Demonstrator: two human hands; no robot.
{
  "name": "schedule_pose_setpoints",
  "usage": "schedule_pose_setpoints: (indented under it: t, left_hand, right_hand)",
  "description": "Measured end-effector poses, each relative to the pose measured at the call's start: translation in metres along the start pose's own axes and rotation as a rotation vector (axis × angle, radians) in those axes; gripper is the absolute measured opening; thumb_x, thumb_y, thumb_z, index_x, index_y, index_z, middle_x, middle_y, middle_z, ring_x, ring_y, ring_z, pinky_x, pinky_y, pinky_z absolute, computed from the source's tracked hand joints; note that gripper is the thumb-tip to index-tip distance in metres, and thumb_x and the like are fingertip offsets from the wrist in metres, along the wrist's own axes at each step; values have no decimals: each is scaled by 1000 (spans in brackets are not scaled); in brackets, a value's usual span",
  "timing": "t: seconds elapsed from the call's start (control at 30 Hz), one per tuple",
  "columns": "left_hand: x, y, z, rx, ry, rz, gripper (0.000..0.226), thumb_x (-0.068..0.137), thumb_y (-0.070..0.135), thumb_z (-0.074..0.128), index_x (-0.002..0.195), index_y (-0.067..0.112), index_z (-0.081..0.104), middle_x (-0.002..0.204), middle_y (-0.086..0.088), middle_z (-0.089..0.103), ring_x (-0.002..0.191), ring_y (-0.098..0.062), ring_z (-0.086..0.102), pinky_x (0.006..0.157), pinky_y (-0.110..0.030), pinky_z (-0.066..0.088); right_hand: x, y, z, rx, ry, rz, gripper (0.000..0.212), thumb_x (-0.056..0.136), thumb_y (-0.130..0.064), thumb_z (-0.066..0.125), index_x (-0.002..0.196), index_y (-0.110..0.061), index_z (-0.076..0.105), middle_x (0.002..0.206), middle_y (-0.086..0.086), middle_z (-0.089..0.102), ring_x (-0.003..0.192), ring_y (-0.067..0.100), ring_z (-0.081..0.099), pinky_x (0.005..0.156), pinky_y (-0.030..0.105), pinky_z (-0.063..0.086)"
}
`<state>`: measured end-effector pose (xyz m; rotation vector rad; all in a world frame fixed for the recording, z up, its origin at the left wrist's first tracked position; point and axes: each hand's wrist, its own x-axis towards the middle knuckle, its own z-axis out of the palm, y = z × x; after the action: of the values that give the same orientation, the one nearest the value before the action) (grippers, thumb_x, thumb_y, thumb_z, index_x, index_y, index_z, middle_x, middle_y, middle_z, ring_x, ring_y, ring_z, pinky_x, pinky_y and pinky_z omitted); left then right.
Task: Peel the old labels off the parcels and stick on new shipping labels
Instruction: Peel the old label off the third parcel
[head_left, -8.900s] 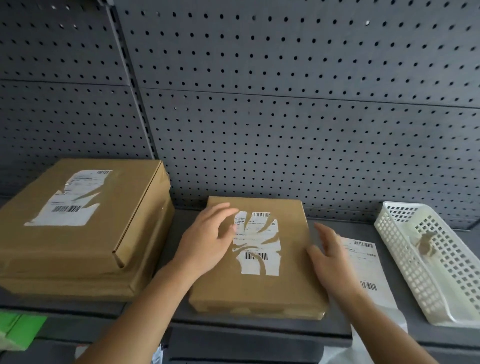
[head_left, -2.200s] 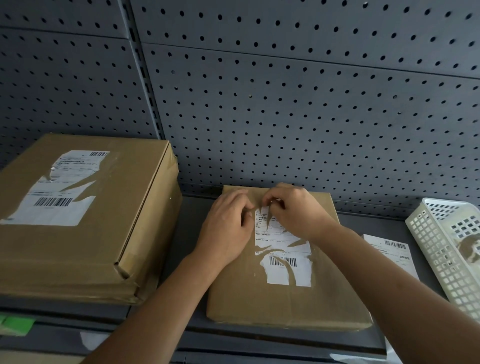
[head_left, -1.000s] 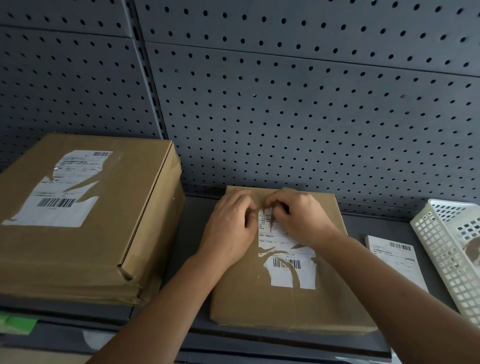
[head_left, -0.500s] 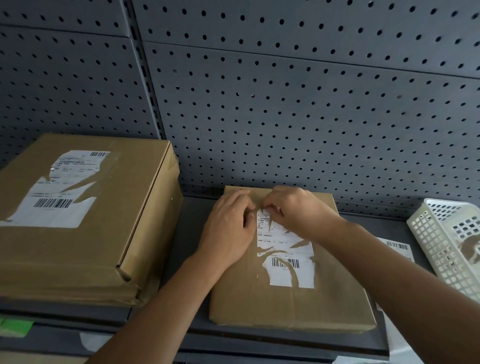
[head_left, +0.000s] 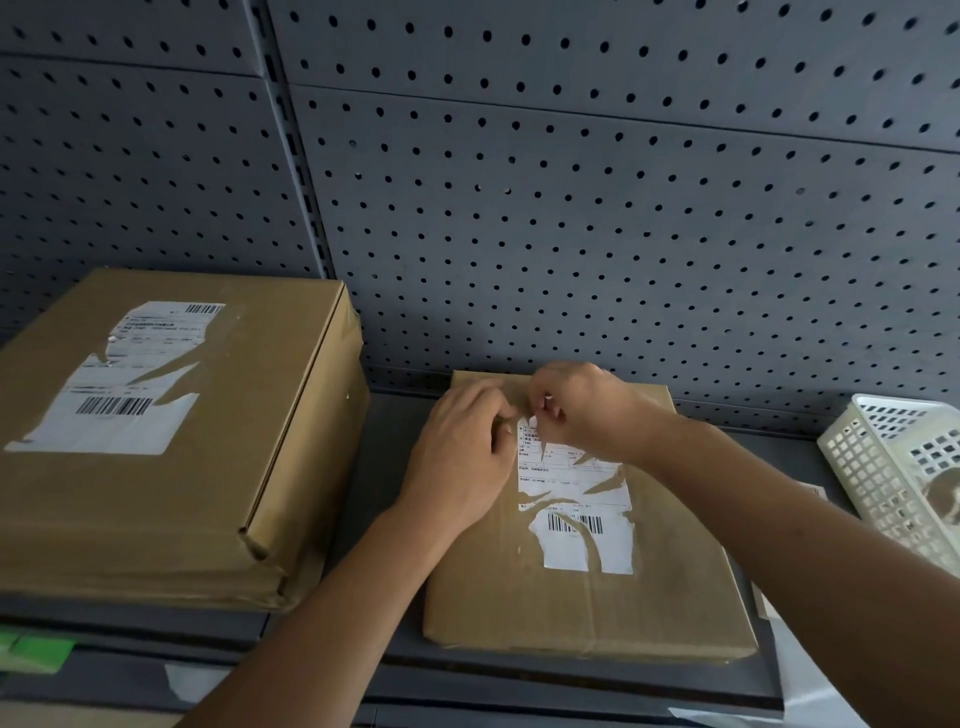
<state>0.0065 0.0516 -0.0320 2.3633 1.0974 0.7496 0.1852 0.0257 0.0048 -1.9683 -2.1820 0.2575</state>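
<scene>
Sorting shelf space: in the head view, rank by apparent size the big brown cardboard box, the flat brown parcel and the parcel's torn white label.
1. big brown cardboard box, cropped at left
2. flat brown cardboard parcel
3. torn white paper label, clearly smallest

Single view, head-worn, wide-angle. Faces forward and down onto grey shelf (head_left: 387, 447), close in. Flat parcel (head_left: 571, 608) lower centre of frame; pegboard wall (head_left: 571, 234) fills the far upper half.
</scene>
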Motion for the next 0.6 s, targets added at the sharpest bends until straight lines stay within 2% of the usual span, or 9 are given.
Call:
schedule_pose_setpoints:
  t: [0.07,0.13,0.2,0.27,0.3,0.37,0.4,0.5,0.6]
  left_hand:
    - [0,0,0,1,1,2,7,98,19,54,101,19,60,135,8,53,130,-7,40,104,-15,24]
    - [-1,-1,0,-4,-1,0,7,98,19,54,101,20,60,138,8,52,132,-6,39,105,-15,23]
    - [-1,-1,0,-4,-5,-2,7,98,19,54,101,20,60,140,8,51,133,-7,38,107,-16,23]
    - [-1,-1,0,3,-5,-4,5,98,20,54,100,20,59,141,8,51,134,-7,38,107,-17,24]
    - [-1,-1,0,3,-8,-6,5,98,21,54,99,20,59,141,8,51,135,-7,38,108,-17,24]
    - [-1,-1,0,-3,-12,-13,6,99,22,54,100,20,59,142,8,50,135,-7,37,107,-17,23]
    - [-1,0,0,-2,-11,-15,7,99,22,54,100,19,60,142,8,50,135,-8,37,107,-17,23]
    - [-1,0,-1,3,-14,-16,8,99,23,54,102,20,60,143,9,49,136,-7,36,109,-18,22]
    - [-1,0,-1,8,-24,-16,12,99,21,52,106,20,62,144,9,49,137,-7,35,110,-16,19]
  right_hand:
    - [-4,4,0,62,53,19,7,81,-8,62,80,-14,64,78,-4,59,68,17,58,64,31,51]
    - [-7,6,-4,121,81,34,6,88,-9,64,88,-14,67,77,-10,58,68,5,57,62,16,46]
    - [-10,5,-6,118,83,9,7,90,-12,66,95,-17,69,77,-14,55,65,-3,52,65,8,42]
    - [-10,7,-3,79,95,-38,7,90,-11,68,94,-16,71,81,-10,55,65,0,50,66,9,41]
    - [-10,6,0,64,103,-40,6,90,-11,67,92,-15,72,83,-8,57,66,4,52,68,14,43]
    - [-9,5,6,22,101,-19,8,92,-12,63,91,-14,70,87,-3,59,72,15,57,69,31,52]
    - [-9,4,7,8,91,-6,9,94,-13,60,92,-14,68,89,-3,57,75,18,58,70,34,52]
    - [-14,2,5,47,48,43,11,98,-15,54,95,-15,64,92,-5,53,81,17,56,72,27,45]
    - [-25,-5,-3,170,3,64,11,99,-14,55,94,-17,64,88,-11,54,78,3,53,69,12,38]
